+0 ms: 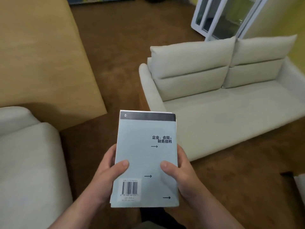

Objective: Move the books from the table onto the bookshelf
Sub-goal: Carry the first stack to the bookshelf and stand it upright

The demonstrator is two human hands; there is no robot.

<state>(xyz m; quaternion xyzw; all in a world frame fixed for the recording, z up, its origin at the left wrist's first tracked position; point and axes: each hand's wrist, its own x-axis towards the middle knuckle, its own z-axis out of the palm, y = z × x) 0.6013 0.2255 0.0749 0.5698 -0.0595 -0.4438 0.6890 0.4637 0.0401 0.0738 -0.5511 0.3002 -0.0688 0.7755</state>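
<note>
Brown carpet (125, 52) fills the room, with a cream sofa (231, 103) to the right and a pale armchair (28, 156) at the lower left. Held in the air over the carpet, a light blue book (145, 156) lies back cover up, barcode near its lower left corner. The left hand (107, 176) clamps its left edge and the right hand (183, 174) its right edge, each grip closed on the book with the thumb pressed flat on the cover.
</note>
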